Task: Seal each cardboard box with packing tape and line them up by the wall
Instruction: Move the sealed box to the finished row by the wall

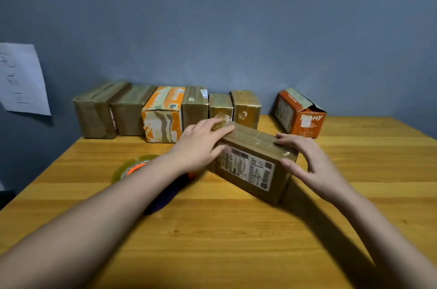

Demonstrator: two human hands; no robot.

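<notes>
Grey-blue wall backs a wooden table, and a sheet of paper with handwriting hangs on it at the left; six sealed boxes stand side by side along the table's far edge against the wall, and an orange box sits apart toward the far right corner — its top flaps not lying flat. Near the middle of the table a brown cardboard box with a printed label rests at an angle, glossy tape across its top; the left hand lies on its left end, fingers straight and pressing on the top; the right hand curls round its right end. A roll of packing tape lies left of the box, partly hidden behind the left forearm; something orange and dark purple under that arm is too hidden to identify.
</notes>
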